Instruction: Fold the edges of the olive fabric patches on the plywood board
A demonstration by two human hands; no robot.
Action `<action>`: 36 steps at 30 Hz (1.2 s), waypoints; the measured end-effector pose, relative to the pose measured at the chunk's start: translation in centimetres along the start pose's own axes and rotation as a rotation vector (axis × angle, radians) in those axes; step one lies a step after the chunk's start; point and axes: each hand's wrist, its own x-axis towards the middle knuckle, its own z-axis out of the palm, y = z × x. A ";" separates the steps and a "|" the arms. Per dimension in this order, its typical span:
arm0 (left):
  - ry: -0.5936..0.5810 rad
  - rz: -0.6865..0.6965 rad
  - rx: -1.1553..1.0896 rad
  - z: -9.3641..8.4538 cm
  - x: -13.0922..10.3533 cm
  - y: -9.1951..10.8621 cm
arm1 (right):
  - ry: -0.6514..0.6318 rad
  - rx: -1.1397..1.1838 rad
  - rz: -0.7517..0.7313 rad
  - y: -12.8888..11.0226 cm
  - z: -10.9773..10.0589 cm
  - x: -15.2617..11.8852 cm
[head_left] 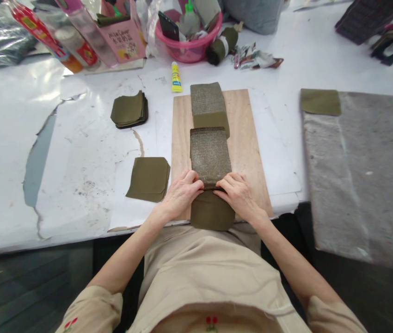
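An olive fabric piece (212,211) hangs over the table's front edge, its upper edge meeting a rough grey-brown strip (210,155). My left hand (182,190) pinches the left end of this seam, fingers closed. At the right end my right hand (237,193) pinches the same fold. Both lie over a wooden board (243,134). Behind, another strip (207,98) with an olive band is partly overlapped by the nearer one. Flat olive pieces (148,178) lie left of the board, and a thicker olive stack (129,109) sits farther back.
A yellow glue tube (176,77) lies behind the board. Farther back stand a pink basket (189,48), a fabric roll (223,45) and bottles (78,44). At the right, a grey padded board (363,175) carries an olive piece (320,101). The white table covering (75,152) is torn at left.
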 end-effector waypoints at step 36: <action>0.268 -0.053 -0.300 1.8 -1.3 -1.7 | 0.123 0.130 0.064 -1.1 1.6 0.0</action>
